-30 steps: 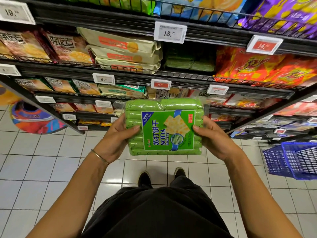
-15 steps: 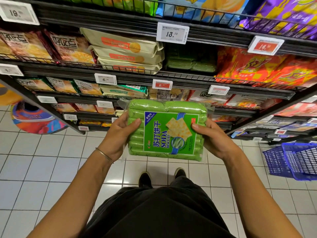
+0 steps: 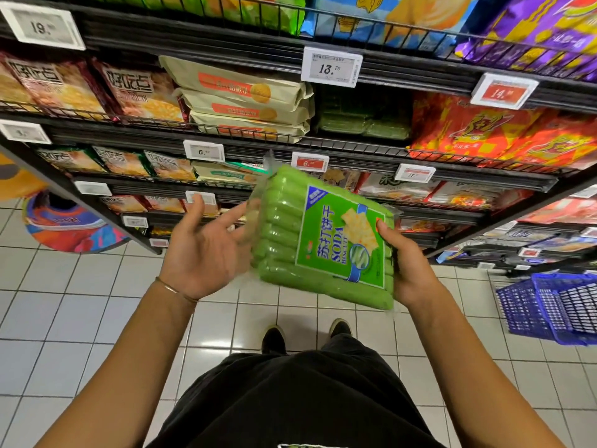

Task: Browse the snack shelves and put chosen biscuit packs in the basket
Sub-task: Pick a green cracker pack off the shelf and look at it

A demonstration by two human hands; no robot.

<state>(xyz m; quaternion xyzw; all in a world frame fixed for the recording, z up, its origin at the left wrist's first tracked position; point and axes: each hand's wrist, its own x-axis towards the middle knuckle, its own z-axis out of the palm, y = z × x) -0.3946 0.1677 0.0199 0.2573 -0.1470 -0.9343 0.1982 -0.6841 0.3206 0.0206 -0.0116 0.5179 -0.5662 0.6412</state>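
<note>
A green soda biscuit pack point(image 3: 326, 240) hangs tilted in front of the shelves, its label facing me. My right hand point(image 3: 408, 266) grips its right edge, thumb on the label and fingers behind. My left hand point(image 3: 206, 250) is off the pack, palm up with spread fingers, just left of it; its fingertips are blurred near the pack's left edge. The blue wire basket point(image 3: 555, 308) stands on the floor at the far right.
Black shelves point(image 3: 323, 150) with wire rails fill the upper view, stocked with beige, red, orange and purple snack packs and price tags. More green packs point(image 3: 365, 127) lie in a dim shelf slot. White tiled floor point(image 3: 97, 318) lies below, with my shoes point(image 3: 274, 337) under the pack.
My left hand has let go of the pack and opened palm up. The pack has swung to the right and tilted, now carried by my right hand alone.
</note>
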